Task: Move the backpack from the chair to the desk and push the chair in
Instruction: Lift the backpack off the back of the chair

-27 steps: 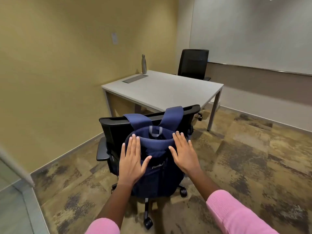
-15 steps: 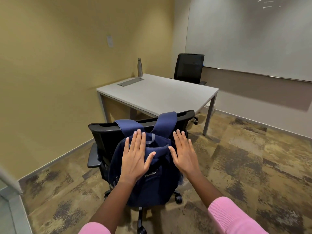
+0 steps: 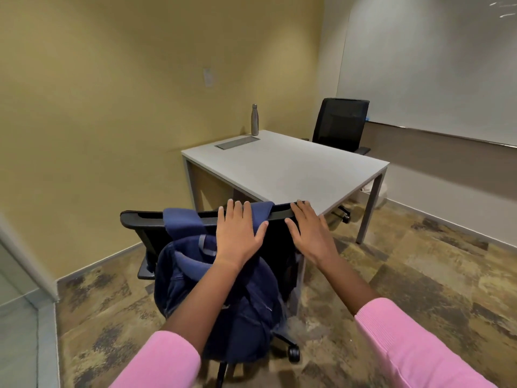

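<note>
Backpack (image 3: pixel 223 298) hangs on chair (image 3: pixel 145 219); both hands' fingers (image 3: pixel 237 211) spread flat, released.

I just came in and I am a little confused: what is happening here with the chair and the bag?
A person in pink sleeves stands behind a black office chair. A navy backpack hangs by its straps over the chair's back. The left hand lies flat, fingers spread, on one strap at the top edge; the right hand rests open on the top edge beside it. The grey desk ahead holds only a metal water bottle. Nothing is lifted yet.
</note>
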`<state>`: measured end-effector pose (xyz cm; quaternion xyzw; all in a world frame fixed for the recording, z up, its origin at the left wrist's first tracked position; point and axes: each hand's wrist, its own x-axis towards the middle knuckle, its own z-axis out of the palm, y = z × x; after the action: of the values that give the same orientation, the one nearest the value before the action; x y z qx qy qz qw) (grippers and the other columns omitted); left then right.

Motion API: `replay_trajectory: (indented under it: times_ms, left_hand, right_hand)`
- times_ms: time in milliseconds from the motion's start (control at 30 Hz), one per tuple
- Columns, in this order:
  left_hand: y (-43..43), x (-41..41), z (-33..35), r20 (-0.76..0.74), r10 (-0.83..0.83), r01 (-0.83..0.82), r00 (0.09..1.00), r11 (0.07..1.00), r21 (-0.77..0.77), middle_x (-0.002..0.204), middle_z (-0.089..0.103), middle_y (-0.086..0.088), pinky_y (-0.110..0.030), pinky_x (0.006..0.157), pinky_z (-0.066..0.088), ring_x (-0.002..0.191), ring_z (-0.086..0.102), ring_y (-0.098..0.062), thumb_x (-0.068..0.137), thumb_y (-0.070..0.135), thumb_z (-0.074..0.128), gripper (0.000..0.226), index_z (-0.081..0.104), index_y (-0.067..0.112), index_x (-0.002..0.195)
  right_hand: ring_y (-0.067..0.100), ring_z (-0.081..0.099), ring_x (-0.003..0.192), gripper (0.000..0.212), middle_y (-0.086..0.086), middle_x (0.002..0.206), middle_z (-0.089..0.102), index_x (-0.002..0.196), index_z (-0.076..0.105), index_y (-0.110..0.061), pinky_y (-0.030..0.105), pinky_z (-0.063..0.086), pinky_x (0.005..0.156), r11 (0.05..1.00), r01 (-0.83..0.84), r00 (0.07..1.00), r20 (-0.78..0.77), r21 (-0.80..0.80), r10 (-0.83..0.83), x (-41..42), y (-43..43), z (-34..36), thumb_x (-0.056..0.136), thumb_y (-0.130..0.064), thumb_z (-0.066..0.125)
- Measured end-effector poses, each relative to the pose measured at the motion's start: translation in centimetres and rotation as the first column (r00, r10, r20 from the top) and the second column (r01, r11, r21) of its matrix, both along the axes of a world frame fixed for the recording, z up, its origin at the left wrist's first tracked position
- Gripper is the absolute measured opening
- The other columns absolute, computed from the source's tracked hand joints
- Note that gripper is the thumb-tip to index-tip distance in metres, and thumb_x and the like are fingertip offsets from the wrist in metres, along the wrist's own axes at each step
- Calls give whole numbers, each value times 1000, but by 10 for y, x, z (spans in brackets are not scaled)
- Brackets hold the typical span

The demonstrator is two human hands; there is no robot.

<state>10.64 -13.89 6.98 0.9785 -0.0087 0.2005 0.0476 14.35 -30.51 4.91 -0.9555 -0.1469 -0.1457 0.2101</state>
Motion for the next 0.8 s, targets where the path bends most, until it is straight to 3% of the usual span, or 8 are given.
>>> replay_trajectory:
  times_ms: [200, 300, 533, 700, 800]
  left_hand:
    - [-16, 15, 12, -62, 135, -139, 989, 988, -72, 117, 56, -17, -40, 90, 41, 107, 53, -34, 87, 59, 37, 64, 45, 9, 126]
    - [-16, 13, 9, -22, 143, -144, 990, 984, -104, 113, 58, -16, -38, 85, 42, 103, 54, -32, 89, 55, 40, 58, 47, 10, 125]
    - [-6, 4, 5, 47, 63, -55, 997, 987, -150, 108, 63, -15, -38, 82, 42, 98, 56, -31, 87, 46, 49, 49, 54, 11, 121]
    - [7, -5, 5, 98, 41, -28, 994, 991, -131, 96, 66, -15, -38, 74, 46, 90, 59, -32, 76, 59, 26, 71, 59, 10, 116]
    - [20, -11, 5, 119, 43, -24, 992, 987, -157, 96, 66, -14, -37, 76, 46, 91, 59, -31, 75, 58, 27, 71, 59, 10, 117]
  right_hand:
    - [24, 14, 142, 59, 9, 151, 24, 139, 28, -16, 44, 25, 114, 984, -175, 983, -47, 29, 176, 15, -21, 3, 89, -40, 48]
    - [25, 25, 135, 62, 10, 143, 31, 135, 33, -16, 39, 36, 106, 980, -199, 980, -1, -7, 199, 19, -25, 3, 82, -38, 57]
    - [23, 33, 126, 56, 11, 131, 40, 127, 43, -15, 35, 39, 101, 972, -230, 972, 54, 52, 227, 21, -25, 4, 79, -40, 56]
    - [23, 37, 120, 50, 11, 124, 44, 122, 47, -16, 34, 44, 94, 962, -269, 961, 79, 40, 265, 17, -20, 8, 80, -41, 53]
    - [20, 38, 115, 45, 8, 117, 46, 119, 51, -19, 31, 44, 86, 954, -295, 952, 94, 44, 290, 13, -11, 9, 81, -42, 52]
